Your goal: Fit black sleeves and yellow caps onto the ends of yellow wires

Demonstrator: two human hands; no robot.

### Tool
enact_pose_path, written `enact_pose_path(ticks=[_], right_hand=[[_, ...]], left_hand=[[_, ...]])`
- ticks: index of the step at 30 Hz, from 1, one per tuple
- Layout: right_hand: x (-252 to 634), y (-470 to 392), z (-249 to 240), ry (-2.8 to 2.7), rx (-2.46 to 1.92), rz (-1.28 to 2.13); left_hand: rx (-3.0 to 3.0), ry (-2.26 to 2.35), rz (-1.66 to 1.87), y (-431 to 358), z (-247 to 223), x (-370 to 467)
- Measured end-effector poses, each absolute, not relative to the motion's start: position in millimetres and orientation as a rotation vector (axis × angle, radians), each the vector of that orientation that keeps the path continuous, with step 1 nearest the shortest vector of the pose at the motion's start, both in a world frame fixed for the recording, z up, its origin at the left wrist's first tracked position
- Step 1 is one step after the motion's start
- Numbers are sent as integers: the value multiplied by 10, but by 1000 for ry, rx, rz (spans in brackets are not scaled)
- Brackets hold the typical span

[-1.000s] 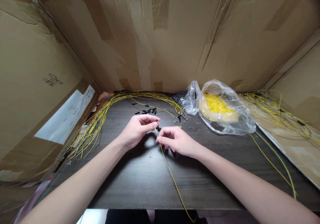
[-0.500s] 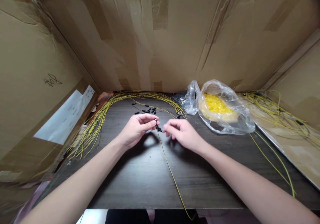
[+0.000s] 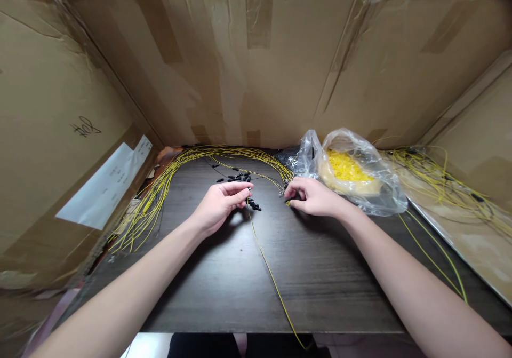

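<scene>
Left hand [image 3: 219, 206]: thumb and forefinger pinching wire [image 3: 269, 266], long axis running nearward and rightward from the fingertips. Right hand [image 3: 312, 195], the nearer to yellow bit [image 3: 287, 203]: fingers curled, bit at their tips; whether pinched, cannot tell.

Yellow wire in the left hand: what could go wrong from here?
The wire runs past the front edge of the table, so a snag there might tug it from the left hand.

The black pieces lie loose by that hand; a small knock could scatter them.

The right hand is close to the ends of the wire bundle and might catch one when it moves.
</scene>
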State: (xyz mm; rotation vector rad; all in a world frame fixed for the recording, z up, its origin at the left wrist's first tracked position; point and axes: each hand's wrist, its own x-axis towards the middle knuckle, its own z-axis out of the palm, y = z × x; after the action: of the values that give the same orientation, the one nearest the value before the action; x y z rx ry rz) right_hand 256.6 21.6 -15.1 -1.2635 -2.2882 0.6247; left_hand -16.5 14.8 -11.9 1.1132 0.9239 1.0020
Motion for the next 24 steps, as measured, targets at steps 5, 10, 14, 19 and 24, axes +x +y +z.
enact_pose_path(ticks=[5, 10, 14, 19, 24], right_hand=[[2567, 234, -181, -2359, -1157, 672], [2505, 234, -228, -2230, -1155, 721], [2330, 154, -229, -1873, -1070, 906], [2035, -7, -226, -1472, -982, 1243], [1897, -119, -196, -1087, -870, 1557]], left_hand=[[1103, 910, 1005, 142, -106, -166], [1075, 913, 994, 118, -72, -140], [1070, 912, 992, 94, -66, -113], [1057, 883, 972, 70, -65, -99], [1131, 919, 982, 52, -87, -89]])
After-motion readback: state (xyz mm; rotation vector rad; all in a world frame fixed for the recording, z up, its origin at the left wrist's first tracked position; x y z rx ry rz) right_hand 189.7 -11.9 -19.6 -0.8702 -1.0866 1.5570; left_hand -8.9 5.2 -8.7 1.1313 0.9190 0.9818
